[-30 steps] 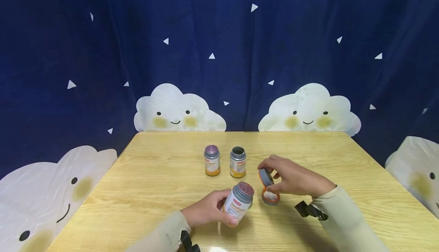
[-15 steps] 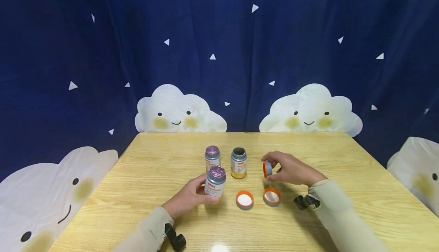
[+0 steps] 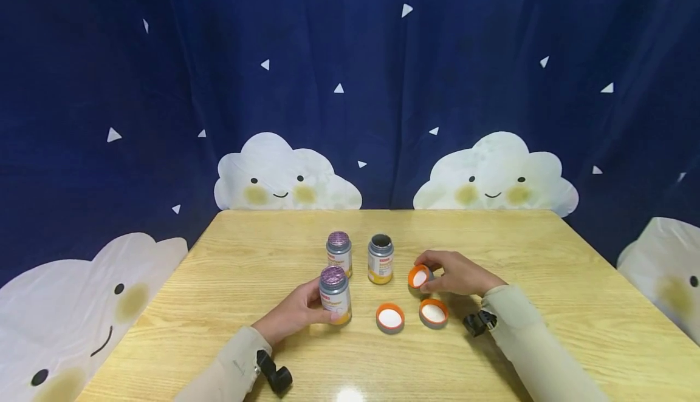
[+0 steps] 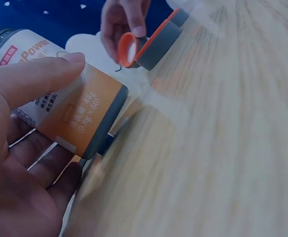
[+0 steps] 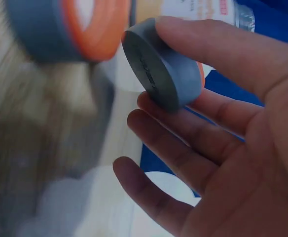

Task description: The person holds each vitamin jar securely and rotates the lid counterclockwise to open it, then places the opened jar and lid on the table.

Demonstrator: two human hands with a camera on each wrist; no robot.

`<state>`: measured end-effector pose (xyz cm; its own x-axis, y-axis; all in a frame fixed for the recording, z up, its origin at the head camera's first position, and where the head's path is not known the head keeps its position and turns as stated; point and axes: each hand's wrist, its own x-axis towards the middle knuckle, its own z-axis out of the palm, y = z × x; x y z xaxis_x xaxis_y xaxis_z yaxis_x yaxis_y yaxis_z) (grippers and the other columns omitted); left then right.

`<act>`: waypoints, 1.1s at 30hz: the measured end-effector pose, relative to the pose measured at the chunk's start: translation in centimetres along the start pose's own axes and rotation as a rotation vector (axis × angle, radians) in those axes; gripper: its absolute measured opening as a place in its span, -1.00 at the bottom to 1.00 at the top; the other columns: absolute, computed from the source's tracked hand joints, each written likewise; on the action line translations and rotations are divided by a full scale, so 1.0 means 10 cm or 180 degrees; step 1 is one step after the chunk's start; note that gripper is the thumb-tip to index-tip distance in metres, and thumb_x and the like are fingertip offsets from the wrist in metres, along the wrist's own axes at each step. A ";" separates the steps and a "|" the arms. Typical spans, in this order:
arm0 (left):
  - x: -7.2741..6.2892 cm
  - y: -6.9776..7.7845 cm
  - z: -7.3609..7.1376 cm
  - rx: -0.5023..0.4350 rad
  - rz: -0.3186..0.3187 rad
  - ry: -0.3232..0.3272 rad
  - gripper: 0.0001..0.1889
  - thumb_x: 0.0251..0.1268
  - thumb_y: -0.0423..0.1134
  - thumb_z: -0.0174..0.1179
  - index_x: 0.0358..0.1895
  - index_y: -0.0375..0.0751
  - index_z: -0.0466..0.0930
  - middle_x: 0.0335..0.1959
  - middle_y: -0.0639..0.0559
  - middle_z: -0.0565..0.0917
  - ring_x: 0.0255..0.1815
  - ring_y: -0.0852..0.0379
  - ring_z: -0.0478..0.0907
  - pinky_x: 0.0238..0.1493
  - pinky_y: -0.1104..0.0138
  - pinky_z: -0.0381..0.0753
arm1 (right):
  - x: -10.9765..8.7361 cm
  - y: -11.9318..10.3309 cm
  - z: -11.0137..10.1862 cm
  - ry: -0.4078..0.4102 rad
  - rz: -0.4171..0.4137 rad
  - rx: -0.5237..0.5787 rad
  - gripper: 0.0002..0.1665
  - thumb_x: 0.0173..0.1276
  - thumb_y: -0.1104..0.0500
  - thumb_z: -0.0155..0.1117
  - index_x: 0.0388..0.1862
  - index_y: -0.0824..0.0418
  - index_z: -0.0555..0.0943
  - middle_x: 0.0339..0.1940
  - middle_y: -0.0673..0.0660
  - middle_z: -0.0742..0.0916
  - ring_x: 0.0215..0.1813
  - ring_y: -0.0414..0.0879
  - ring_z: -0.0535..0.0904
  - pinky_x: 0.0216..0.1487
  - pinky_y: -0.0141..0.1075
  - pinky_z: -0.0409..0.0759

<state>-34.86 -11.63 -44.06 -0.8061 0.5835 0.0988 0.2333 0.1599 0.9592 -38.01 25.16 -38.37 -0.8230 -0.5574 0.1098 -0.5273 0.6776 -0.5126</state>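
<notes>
My left hand [image 3: 295, 315] grips a grey supplement bottle [image 3: 335, 300] with a white and orange label and a purplish seal over its mouth. In the left wrist view, the thumb lies across the label and the bottle's base is close to the tabletop. With thumb and fingers, my right hand [image 3: 458, 273] pinches a grey cap [image 5: 176, 74], tilted so its orange rim and white inside show in the head view. Two more caps lie inside up on the table: a left cap [image 3: 390, 319] and a right cap [image 3: 434, 313], the latter just below the right hand.
Behind the held bottle stands another sealed bottle [image 3: 338, 252], partly hidden by it. To its right is an open bottle [image 3: 380, 260] with a dark mouth. The wooden table [image 3: 262, 238] ends at a dark blue curtain [image 3: 372, 56] with clouds.
The left hand has carried the bottle leftward, uncovering the left cap, and set it more upright. The right hand has shifted slightly and turned its cap from on edge to inside up.
</notes>
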 end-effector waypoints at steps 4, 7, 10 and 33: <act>-0.01 -0.02 -0.02 0.0032 0.0003 -0.0013 -0.23 0.12 -0.19 0.41 0.42 0.02 0.27 0.22 0.03 0.54 0.22 0.03 0.46 0.33 0.06 0.28 | 0.00 0.05 0.02 -0.0095 0.0080 0.0017 -0.49 0.14 0.00 0.49 0.02 0.17 0.58 -0.09 0.03 0.70 -0.02 -0.01 0.58 0.05 0.02 0.50; -0.01 -0.04 -0.03 0.0078 0.0010 -0.0026 -0.21 0.12 -0.19 0.40 0.45 -0.01 0.23 0.24 0.00 0.53 0.24 0.01 0.46 0.33 0.05 0.27 | 0.00 0.07 0.03 -0.0145 0.0155 0.0024 -0.52 0.14 0.01 0.49 0.00 0.16 0.60 -0.11 0.00 0.69 -0.01 0.02 0.57 0.07 0.03 0.49; -0.01 -0.05 -0.03 0.0104 0.0019 -0.0036 -0.17 0.13 -0.20 0.40 0.48 -0.02 0.17 0.26 -0.03 0.51 0.26 0.00 0.44 0.34 0.04 0.25 | 0.00 0.08 0.03 -0.0157 0.0232 -0.0022 -0.53 0.13 0.00 0.50 -0.02 0.15 0.61 -0.11 -0.01 0.69 0.00 0.02 0.56 0.09 0.03 0.47; 0.00 -0.05 -0.04 0.0113 0.0083 -0.0210 -0.17 0.17 -0.21 0.38 0.49 0.01 0.13 0.27 -0.01 0.50 0.26 0.03 0.43 0.35 0.05 0.25 | -0.03 0.12 0.04 -0.0205 0.0242 0.0033 -0.46 0.15 0.06 0.49 0.08 0.16 0.56 0.06 0.17 0.68 0.14 0.15 0.56 0.14 0.09 0.46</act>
<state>-35.18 -12.07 -44.43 -0.7621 0.6389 0.1049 0.2739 0.1714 0.9464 -38.31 25.97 -39.33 -0.8450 -0.5346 0.0153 -0.4614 0.7143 -0.5262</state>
